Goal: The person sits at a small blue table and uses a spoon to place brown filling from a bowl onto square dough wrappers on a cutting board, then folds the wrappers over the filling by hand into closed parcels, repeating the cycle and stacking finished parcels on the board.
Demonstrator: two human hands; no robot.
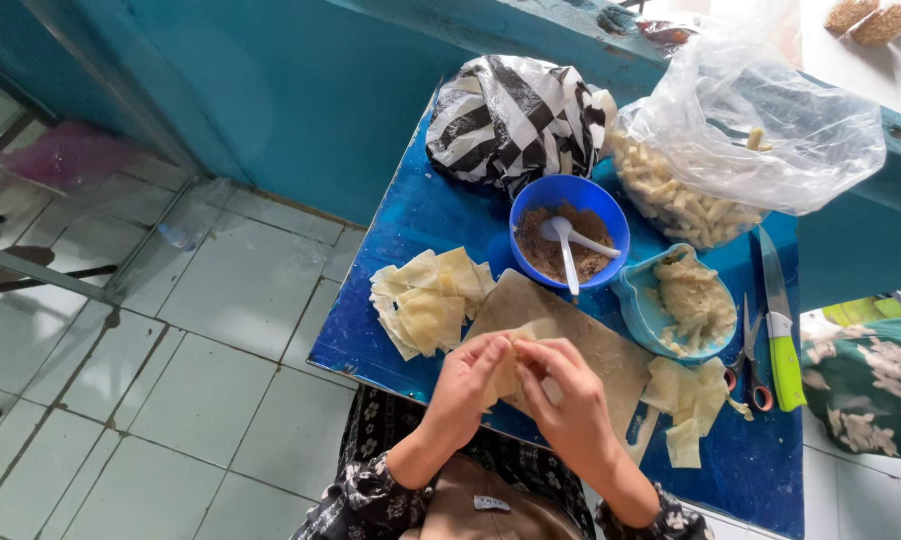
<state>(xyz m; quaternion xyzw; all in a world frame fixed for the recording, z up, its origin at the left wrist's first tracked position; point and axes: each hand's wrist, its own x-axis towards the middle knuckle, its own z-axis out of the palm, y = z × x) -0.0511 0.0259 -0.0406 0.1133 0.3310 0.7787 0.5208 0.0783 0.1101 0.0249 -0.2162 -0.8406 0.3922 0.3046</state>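
Note:
My left hand and my right hand meet over a brown cutting board and pinch a small pale dough wrapper between their fingers. A pile of square wrappers lies to the left of the board. More wrapper pieces lie to its right. Just behind the board stands a blue bowl of brown filling with a white spoon in it. A light blue dish holds pale mashed filling.
A blue table carries a striped black-and-white bag and a clear plastic bag of rolled pieces at the back. Scissors and a green-handled knife lie at the right. A patterned cloth sits beyond. Tiled floor lies left.

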